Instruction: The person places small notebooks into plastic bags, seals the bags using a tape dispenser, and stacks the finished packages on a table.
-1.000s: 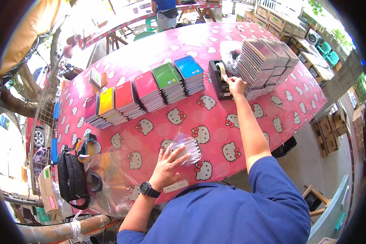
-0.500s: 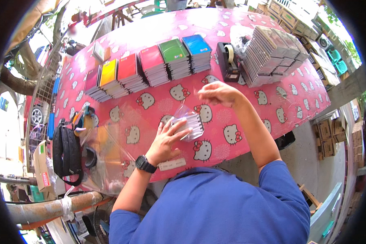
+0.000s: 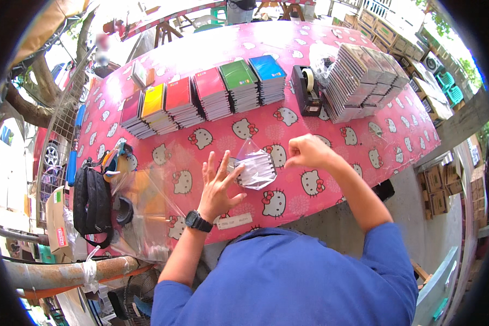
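Observation:
In front of me lies a small spiral-bound notebook bundle point(image 3: 258, 170) in clear plastic wrap, the loose end of the wrap pointing away from me. My left hand point(image 3: 218, 183) rests at its left side, fingers spread, fingertips touching the wrap. To the right of the bundle and apart from it is my right hand point(image 3: 309, 152), its fingers curled together. Whether anything thin is pinched in them is hidden. Beyond both hands stands a black tape dispenser point(image 3: 306, 92) with a roll of tape in it.
Several colour-sorted notebook stacks point(image 3: 214, 92) form a row across the table. Wrapped bundles point(image 3: 358, 81) are piled at the right. On the left lie a black bag point(image 3: 91, 201) and clear plastic sheets point(image 3: 149, 201). A white label strip point(image 3: 234, 221) lies near the front edge.
My right hand has come down and nearer to me, staying right of the bundle. My left hand remains at the bundle's left side. The view has shifted slightly.

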Demonstrator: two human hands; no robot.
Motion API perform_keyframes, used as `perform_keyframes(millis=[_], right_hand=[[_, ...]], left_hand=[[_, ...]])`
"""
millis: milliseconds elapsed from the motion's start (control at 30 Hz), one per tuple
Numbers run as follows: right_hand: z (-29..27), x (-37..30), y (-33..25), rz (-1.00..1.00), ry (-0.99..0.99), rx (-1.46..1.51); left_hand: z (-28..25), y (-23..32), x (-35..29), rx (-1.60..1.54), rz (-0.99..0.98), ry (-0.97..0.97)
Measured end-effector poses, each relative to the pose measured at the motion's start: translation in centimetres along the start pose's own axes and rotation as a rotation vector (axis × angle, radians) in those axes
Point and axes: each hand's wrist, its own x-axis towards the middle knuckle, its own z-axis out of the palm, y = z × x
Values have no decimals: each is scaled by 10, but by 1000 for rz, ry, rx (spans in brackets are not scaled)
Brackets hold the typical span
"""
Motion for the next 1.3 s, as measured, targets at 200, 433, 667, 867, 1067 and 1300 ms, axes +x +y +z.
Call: perform_keyframes(millis=[200,433,667,867,1067,1300], right_hand=[[48,-20,-57,-524,422,107],[33,10,-30,-221,829,561],[68,41,-42,-153,386,1229],[39,31,-35,-188,279,881],[79,31,-2,-383,72,702],[83,-8,-25,-437,431,173]], left_hand=[[23,11,-1,-32,84,301],[-15,29,40,-389,169,576],[29,-19,42,-1211,-543,-186],[26,-8,57,-979,-301,81],[12,-14,34,-739,-42,-149],[39,4,11,-356,-23,224]])
